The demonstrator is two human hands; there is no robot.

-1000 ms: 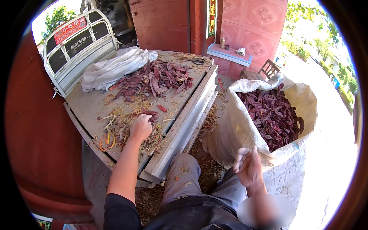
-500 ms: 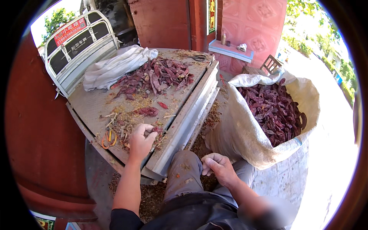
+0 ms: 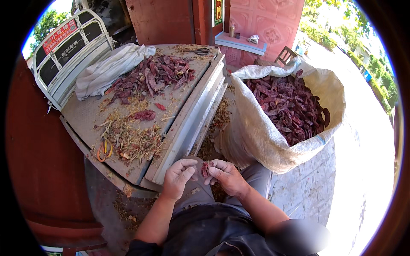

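A small crumpled dark red dried chili pepper (image 3: 206, 170) is pinched between the thumb and fingers of my right hand (image 3: 228, 176), above my lap. Beside it, my left hand (image 3: 180, 176) is closed, thumb against its bent fingers; what they hold, if anything, does not show. On the metal truck bed (image 3: 87, 113) lies a heap of dried chili peppers (image 3: 158, 77), with a loose clump of chili (image 3: 144, 114) and a single red chili (image 3: 160, 106) nearer me. Chili stems and scraps (image 3: 132, 138) are strewn at its near end. To my right stands a large white woven sack (image 3: 250, 136) full of dried chilies (image 3: 286, 106).
Orange-handled scissors (image 3: 104, 150) rest at the bed's near left edge, and dark scissors (image 3: 201, 51) at its far end. A crumpled white sack (image 3: 109, 68) lies beside the heap. Behind the full sack are a wooden chair (image 3: 286, 56) and a blue-edged ledge (image 3: 241, 43).
My left hand has left the scraps on the truck bed and come to my right hand over my lap. A chili now shows in my right hand. The view has shifted slightly.
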